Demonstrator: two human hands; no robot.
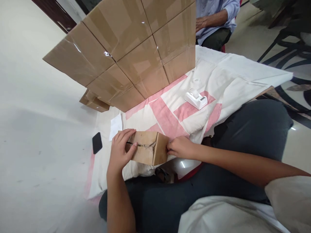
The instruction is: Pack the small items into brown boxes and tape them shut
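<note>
Small box: the small cardboard box (pixel 142 157) sits at the near edge of the cloth-covered table (pixel 167 119), between the two hands and touching both. Twelve o'clock here means straight away from the wearer.
Long axis: roughly 9 to 3 o'clock, with a ragged slit running the same way along the upper face.
Left hand: the left hand (pixel 119 152) grips the box's 9 o'clock end, thumb over the slit, fingers over the far side; the box lies at its 3 o'clock.
Right hand: the right hand (pixel 181 148) is curled, fingertips against the 3 o'clock end panel; the box lies at its 9 o'clock. Whether it pinches anything, I cannot tell.
Nearer hand: neither; each is at its own end.
Stacked cartons: a taped wall of cartons (pixel 136 61) stands at 12 o'clock.
Tape dispenser: the white dispenser (pixel 198 101) lies between 1 and 2 o'clock.
Paper and phone: the paper (pixel 116 125) is near 10 o'clock, the dark phone (pixel 97 143) at 9.
Other person: a seated person (pixel 213 22) is near 1 o'clock, beyond the cartons.
</note>
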